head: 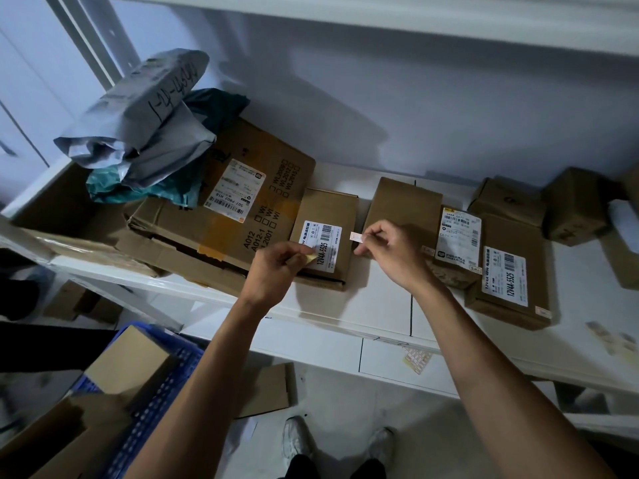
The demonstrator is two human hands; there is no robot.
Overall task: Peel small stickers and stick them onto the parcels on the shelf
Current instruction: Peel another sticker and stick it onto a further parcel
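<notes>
White metal shelf [383,326] carries brown cardboard parcels; over the small white-labelled parcel [326,236], the left hand [276,267] pinches a yellowish backing strip [308,258], the right hand [390,250] pinches a small pale sticker [356,236]

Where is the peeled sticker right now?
In the head view, the sticker is pinched in the right hand, held above the shelf just right of the small box with the barcode label.
</notes>
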